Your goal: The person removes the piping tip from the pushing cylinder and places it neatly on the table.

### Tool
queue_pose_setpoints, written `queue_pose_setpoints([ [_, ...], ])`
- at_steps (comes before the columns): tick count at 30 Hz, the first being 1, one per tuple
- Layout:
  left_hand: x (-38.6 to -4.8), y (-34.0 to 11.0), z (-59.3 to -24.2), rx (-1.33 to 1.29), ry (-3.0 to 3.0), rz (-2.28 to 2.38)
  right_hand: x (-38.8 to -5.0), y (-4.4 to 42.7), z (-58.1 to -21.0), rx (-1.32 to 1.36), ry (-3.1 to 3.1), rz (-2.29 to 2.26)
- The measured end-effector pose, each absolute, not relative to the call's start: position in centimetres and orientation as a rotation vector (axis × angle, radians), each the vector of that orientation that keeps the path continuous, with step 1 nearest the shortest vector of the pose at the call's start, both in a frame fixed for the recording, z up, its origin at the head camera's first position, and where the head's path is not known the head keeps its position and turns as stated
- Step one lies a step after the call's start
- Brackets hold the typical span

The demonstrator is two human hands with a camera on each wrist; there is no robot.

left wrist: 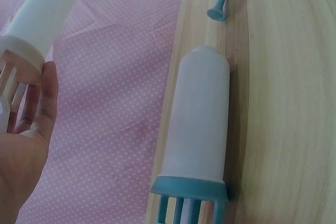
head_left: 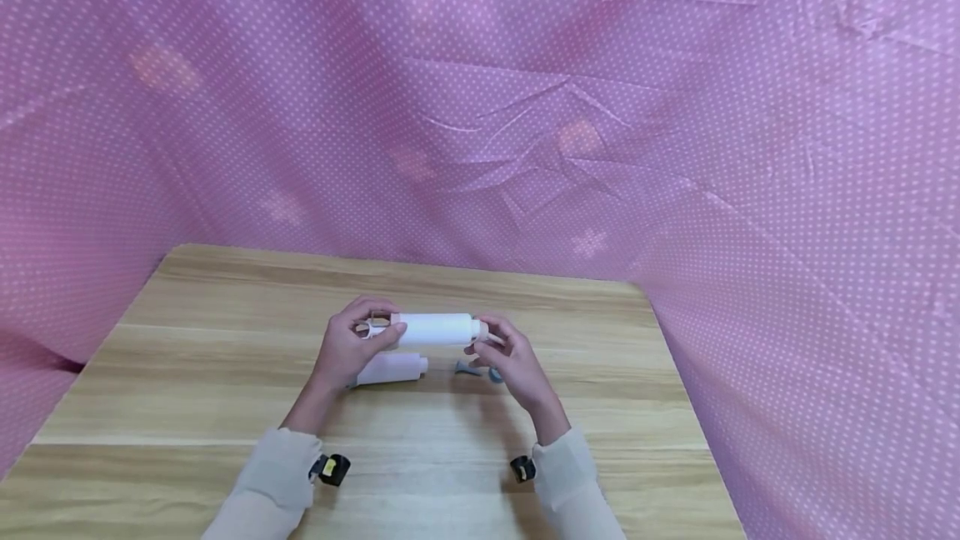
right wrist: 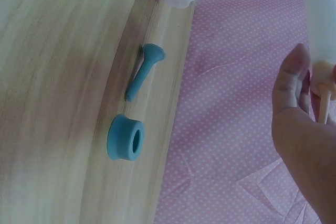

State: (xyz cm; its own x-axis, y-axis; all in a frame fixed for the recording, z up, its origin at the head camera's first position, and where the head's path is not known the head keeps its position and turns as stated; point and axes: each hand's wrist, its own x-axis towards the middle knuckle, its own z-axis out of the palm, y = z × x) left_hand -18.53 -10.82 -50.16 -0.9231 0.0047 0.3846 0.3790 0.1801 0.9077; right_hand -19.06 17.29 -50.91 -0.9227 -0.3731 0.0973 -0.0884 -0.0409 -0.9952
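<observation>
My left hand (head_left: 347, 350) grips the left end of a white plastic tube (head_left: 435, 329), held level above the table. That end has a beige slotted collar (left wrist: 23, 59). At the tube's other end, my right hand (head_left: 519, 363) pinches a beige nozzle (right wrist: 324, 100) with a thin stem; part of it is hidden by the fingers. Below lies a second white tube (head_left: 390, 368), whose teal slotted collar (left wrist: 189, 187) shows in the left wrist view. A teal flared nozzle (right wrist: 140, 77) and a short teal ring (right wrist: 124, 138) lie near my right hand.
The wooden table (head_left: 420, 457) carries these parts near its middle. Pink dotted cloth (head_left: 480, 148) hangs behind the table and along both sides. Small black cameras (head_left: 333, 468) are strapped to both wrists, over pale sleeves.
</observation>
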Motion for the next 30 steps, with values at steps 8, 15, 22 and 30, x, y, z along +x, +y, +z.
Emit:
queue_pose_setpoints([
  [8, -18.0, -10.5, -48.8, -0.366, -2.198, -1.775, -19.2, 17.0, -50.6, -0.479, 2.055, -2.133],
  [15, -17.2, -10.4, -47.4, -0.41, -2.205, -1.791, -19.1, 17.1, -50.5, -0.457, 2.063, -2.145],
  [22, -18.9, -11.1, -50.1, -0.41, -2.201, -1.786, -19.1, 17.3, -50.2, -0.436, 2.059, -2.138],
  [30, -19.0, -11.5, -50.0, -0.405, -2.234, -1.776, -19.1, 17.1, -50.0, -0.438, 2.057, -2.133],
])
